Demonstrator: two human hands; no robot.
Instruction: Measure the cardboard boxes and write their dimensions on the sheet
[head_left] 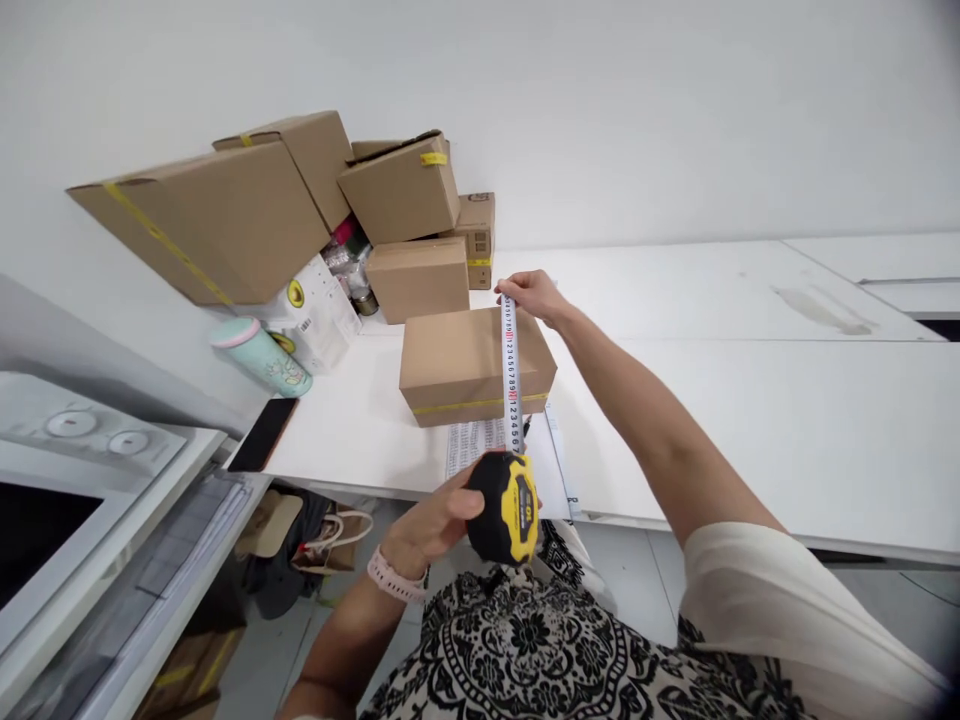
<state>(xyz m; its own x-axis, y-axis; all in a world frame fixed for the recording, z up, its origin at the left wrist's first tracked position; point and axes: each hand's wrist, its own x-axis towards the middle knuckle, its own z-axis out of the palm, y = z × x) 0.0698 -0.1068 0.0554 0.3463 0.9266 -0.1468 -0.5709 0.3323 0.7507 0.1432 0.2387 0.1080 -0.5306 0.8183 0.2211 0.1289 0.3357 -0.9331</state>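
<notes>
**Tape stretched across a carton at a white worktable**

A person holds one tape measure (511, 506) over a sealed cardboard box (459, 365) standing near the front edge of a white table (787, 430). The left hand (439, 520) is curled around the yellow-and-black case just off the table's near edge. The right hand (534, 295), arm outstretched, pinches the end of the blade (511, 370) at the box's far top edge. The blade runs straight away from the person, its long axis going from near to far, and crosses the box toward its right end. The box's own long side lies left to right, so the tape spans its shorter way.

A printed sheet (472, 445) lies partly under the box. Behind it, against the wall, at least five more cartons (225, 215) are heaped, the largest tilted. Beside the heap lie one pastel tumbler (262, 357) on its side and one dark phone (262, 435), flat at the table's left corner. One pink watch (394, 578) sits on the left wrist.
</notes>
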